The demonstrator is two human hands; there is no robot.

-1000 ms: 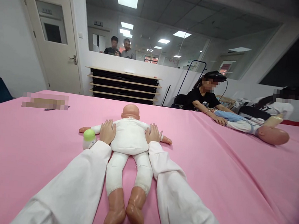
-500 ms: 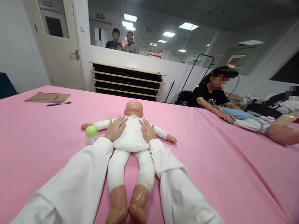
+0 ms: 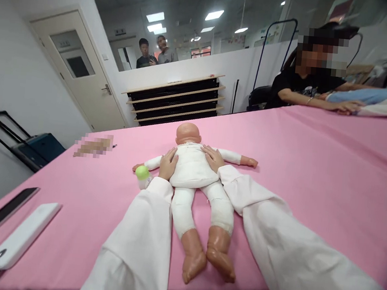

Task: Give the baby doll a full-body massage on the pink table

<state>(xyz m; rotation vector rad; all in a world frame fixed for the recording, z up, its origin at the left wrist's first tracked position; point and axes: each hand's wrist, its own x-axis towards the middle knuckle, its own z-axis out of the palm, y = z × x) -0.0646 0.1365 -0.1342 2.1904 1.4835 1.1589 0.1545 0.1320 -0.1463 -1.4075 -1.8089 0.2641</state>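
A baby doll (image 3: 194, 170) with a white cloth body lies on the pink tabletop, the back of its head toward me and its arms spread. My left hand (image 3: 168, 164) rests along the left side of the doll's torso, fingers stretched out. On the upper right of its back lies my right hand (image 3: 213, 158), also flat with fingers extended. Neither hand grips anything. Close beside my left wrist stands a small bottle with a green cap (image 3: 142, 175), partly hidden by my sleeve.
A white power bank (image 3: 23, 235) and a dark phone (image 3: 6, 209) lie at the table's left. A blurred brown notebook (image 3: 94, 147) is farther back. At the right, a person (image 3: 307, 82) touches another doll (image 3: 383, 100). Stacked shelves (image 3: 175, 98) stand behind the table.
The view has turned left and tilted, bringing the phone and power bank into sight. My left hand has slid outward from the doll's back to its side. My right hand stays on its back.
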